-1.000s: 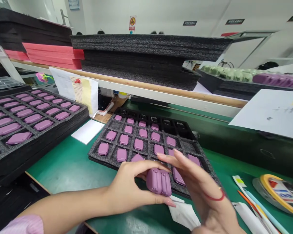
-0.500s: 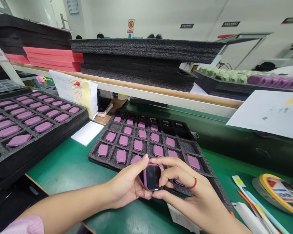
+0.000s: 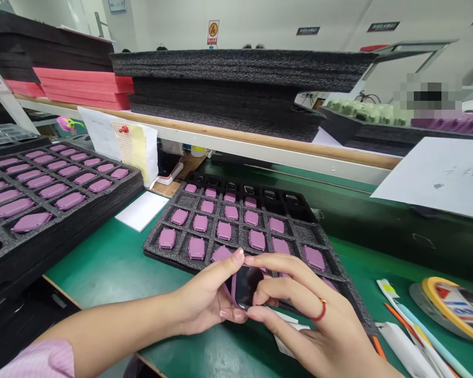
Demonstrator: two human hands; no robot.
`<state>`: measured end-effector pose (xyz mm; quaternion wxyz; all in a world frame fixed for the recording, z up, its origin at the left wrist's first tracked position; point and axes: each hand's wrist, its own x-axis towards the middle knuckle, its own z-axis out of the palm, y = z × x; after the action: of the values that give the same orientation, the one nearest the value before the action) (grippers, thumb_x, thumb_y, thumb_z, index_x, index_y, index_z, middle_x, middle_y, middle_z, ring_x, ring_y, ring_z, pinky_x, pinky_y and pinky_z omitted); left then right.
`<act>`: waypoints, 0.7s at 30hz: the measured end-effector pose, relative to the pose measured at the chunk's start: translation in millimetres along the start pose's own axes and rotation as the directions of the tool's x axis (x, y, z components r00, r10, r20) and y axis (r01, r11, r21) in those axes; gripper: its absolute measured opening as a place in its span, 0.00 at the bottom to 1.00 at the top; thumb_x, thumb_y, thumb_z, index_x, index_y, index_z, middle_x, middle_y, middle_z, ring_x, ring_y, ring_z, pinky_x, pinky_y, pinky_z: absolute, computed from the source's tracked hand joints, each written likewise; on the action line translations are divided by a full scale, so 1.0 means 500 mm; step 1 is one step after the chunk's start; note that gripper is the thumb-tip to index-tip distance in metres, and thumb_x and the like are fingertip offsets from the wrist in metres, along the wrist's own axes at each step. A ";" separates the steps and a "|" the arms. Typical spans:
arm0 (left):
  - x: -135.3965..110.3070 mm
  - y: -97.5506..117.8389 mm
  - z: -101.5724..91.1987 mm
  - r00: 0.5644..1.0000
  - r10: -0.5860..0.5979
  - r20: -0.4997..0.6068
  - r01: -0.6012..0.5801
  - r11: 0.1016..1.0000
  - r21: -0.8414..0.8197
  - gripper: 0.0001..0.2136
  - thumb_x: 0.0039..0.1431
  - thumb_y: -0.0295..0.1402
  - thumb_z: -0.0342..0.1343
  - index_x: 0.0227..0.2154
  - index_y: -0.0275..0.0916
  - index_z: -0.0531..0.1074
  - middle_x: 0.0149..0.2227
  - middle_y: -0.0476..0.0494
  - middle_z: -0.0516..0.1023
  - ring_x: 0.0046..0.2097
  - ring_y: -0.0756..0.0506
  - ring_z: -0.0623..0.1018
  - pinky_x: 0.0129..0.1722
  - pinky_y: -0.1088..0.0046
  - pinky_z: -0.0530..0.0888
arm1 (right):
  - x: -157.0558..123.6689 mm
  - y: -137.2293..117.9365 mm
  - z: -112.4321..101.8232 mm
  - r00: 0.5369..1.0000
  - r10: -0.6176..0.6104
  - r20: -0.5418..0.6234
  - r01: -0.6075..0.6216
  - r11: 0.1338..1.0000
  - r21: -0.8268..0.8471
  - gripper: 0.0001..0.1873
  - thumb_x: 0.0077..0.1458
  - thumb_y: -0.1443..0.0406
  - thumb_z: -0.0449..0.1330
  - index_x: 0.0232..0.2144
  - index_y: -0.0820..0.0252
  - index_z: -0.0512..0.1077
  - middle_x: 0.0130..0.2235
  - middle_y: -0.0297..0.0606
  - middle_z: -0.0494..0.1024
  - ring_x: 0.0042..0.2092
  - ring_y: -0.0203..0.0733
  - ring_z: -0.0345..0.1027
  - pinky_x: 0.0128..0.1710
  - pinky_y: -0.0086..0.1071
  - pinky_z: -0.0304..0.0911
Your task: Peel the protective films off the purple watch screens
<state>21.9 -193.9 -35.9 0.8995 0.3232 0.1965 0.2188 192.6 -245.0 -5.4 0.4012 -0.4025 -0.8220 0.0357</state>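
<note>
A purple smartwatch body [image 3: 246,286] with a black glossy screen is held between both hands over the near edge of a foam tray. My left hand [image 3: 211,296] grips its left side, thumb on top and fingers beneath. My right hand [image 3: 299,310] pinches its right side and lower corner, with a bent finger against the screen. Behind the hands, the black foam tray [image 3: 152,247] holds several purple watch cases [image 3: 197,248] in its compartments, and black pieces lie in its far row. Fingers hide part of the watch body.
To the left stands a thick stack of foam trays [image 3: 102,202] with more purple cases. A white notepad [image 3: 141,211] lies between the trays. At right are a tape roll [image 3: 449,310], a brush [image 3: 387,289] and pens. A shelf [image 3: 260,149] carrying black foam crosses behind.
The watch body has tilted slightly in my hands, and my right hand has shifted a little. The view has moved slightly.
</note>
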 end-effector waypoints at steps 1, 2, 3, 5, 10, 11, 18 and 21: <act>0.001 0.000 -0.001 1.000 0.008 0.005 -0.008 1.000 -0.015 0.26 0.53 0.57 0.62 0.31 0.34 0.73 0.26 0.49 0.73 0.19 0.59 0.63 0.18 0.79 0.47 | 0.000 -0.002 0.003 1.000 0.004 -0.006 -0.004 1.000 -0.002 0.04 0.62 0.63 0.63 0.33 0.52 0.74 0.44 0.40 0.82 0.45 0.44 0.79 0.45 0.35 0.75; 0.002 -0.001 -0.002 1.000 0.018 0.009 -0.017 0.999 -0.029 0.25 0.53 0.57 0.63 0.30 0.34 0.72 0.25 0.50 0.72 0.19 0.59 0.62 0.18 0.79 0.47 | 0.000 -0.003 0.005 1.000 0.013 -0.011 -0.013 1.000 0.001 0.04 0.62 0.64 0.62 0.32 0.52 0.74 0.43 0.40 0.82 0.45 0.44 0.79 0.44 0.35 0.75; 0.002 -0.002 -0.003 1.000 0.023 0.011 -0.023 0.999 -0.040 0.25 0.53 0.57 0.63 0.30 0.35 0.72 0.23 0.52 0.70 0.18 0.58 0.62 0.18 0.79 0.47 | -0.001 -0.003 0.006 0.999 0.028 -0.024 -0.027 1.000 0.014 0.05 0.62 0.65 0.62 0.32 0.52 0.75 0.42 0.40 0.82 0.44 0.44 0.78 0.44 0.34 0.75; 0.002 -0.003 -0.004 1.000 0.018 0.023 -0.017 0.999 -0.049 0.26 0.53 0.58 0.63 0.30 0.35 0.72 0.21 0.53 0.69 0.18 0.58 0.61 0.19 0.78 0.48 | -0.004 0.001 0.004 0.989 0.097 -0.112 -0.089 0.993 0.075 0.05 0.61 0.65 0.64 0.32 0.52 0.76 0.39 0.39 0.80 0.42 0.43 0.78 0.42 0.33 0.74; -0.004 -0.004 -0.005 0.992 0.003 0.128 0.002 0.999 -0.035 0.29 0.56 0.60 0.59 0.37 0.32 0.78 0.29 0.42 0.80 0.16 0.58 0.61 0.19 0.76 0.49 | -0.008 0.020 -0.013 0.742 0.557 -0.374 -0.294 0.771 0.565 0.11 0.60 0.56 0.65 0.28 0.53 0.74 0.36 0.35 0.76 0.23 0.31 0.69 0.25 0.30 0.71; -0.004 -0.004 -0.005 0.989 0.006 0.145 0.000 0.999 -0.039 0.29 0.56 0.59 0.58 0.38 0.33 0.78 0.30 0.42 0.80 0.16 0.58 0.61 0.19 0.76 0.49 | -0.008 0.021 -0.015 0.691 0.616 -0.379 -0.299 0.720 0.626 0.11 0.60 0.56 0.65 0.29 0.52 0.74 0.37 0.34 0.78 0.23 0.31 0.71 0.27 0.30 0.73; -0.005 -0.001 -0.004 0.982 0.023 0.185 -0.014 0.999 -0.050 0.30 0.56 0.60 0.57 0.38 0.33 0.79 0.30 0.43 0.80 0.17 0.58 0.61 0.18 0.76 0.49 | -0.013 -0.011 -0.020 0.735 0.434 -0.521 -0.323 0.900 0.293 0.09 0.56 0.65 0.69 0.40 0.48 0.77 0.43 0.36 0.81 0.45 0.45 0.79 0.49 0.40 0.77; -0.005 -0.002 -0.003 0.980 0.020 0.196 -0.007 0.998 -0.069 0.30 0.56 0.60 0.58 0.38 0.33 0.79 0.30 0.43 0.80 0.16 0.58 0.60 0.18 0.76 0.48 | -0.017 -0.013 -0.035 0.823 0.243 -0.514 -0.254 0.966 0.049 0.08 0.58 0.67 0.66 0.38 0.46 0.76 0.38 0.32 0.82 0.42 0.43 0.79 0.46 0.38 0.77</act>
<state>19.2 -195.2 -37.2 0.9235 0.3139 0.0969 0.1983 203.6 -259.9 3.7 0.5942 -0.5052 -0.6251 -0.0303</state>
